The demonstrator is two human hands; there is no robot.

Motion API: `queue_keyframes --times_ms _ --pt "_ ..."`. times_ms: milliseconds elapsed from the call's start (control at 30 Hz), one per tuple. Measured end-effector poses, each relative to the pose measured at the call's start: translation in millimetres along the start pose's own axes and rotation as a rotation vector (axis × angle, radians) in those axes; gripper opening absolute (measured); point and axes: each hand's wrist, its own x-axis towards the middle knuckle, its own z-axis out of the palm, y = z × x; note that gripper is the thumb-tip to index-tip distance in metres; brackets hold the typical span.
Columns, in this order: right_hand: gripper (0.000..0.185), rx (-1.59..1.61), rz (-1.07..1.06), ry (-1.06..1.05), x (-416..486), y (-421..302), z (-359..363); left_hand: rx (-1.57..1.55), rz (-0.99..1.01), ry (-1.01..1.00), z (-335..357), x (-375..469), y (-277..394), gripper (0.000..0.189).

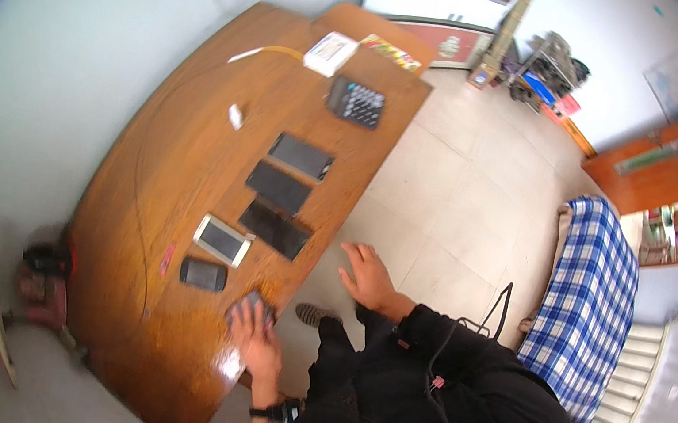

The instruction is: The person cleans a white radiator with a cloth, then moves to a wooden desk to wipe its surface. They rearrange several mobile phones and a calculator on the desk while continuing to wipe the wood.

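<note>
My left hand (256, 337), with a dark watch on its wrist, lies palm down on a crumpled greyish cloth (257, 301), pressing it to the wooden table (169, 344) near its edge. Around the cloth the tabletop looks shiny. My right hand (369, 282) hangs past the table edge with its fingers apart and nothing in it. Just beyond the cloth lie a small dark phone (203, 274) and a white-framed phone (222, 240). Farther along the edge are three larger dark phones: a nearer one (274, 229), a middle one (278, 186) and a far one (301, 156).
A calculator (360, 104) and a white box (330, 53) stand at the table's far end. A thin cable (137, 178) runs along the wall side, near a small white object (235, 117) and a red item (167, 259). A checked cloth (588, 307) covers furniture at right.
</note>
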Motion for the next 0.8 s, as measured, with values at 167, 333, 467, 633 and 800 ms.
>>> queue_keyframes --times_ms 167,333,467,633,800 --pt "0.054 0.034 0.177 0.107 -23 46 -17 0.072 0.007 -0.019 11 2 1 0.047" --pt "0.051 0.181 0.312 0.015 -27 78 -42 0.148 0.051 -0.003 33 44 31 0.046" --pt "0.049 0.26 0.29 -0.026 -26 111 -68 0.151 -0.085 0.076 45 49 47 0.044" --pt "0.049 0.287 0.251 0.056 -28 172 -90 0.032 -0.157 0.204 56 32 74 0.038" --pt "0.049 0.281 0.195 0.084 -25 229 -112 -1.332 -0.619 0.157 46 54 142 0.029"
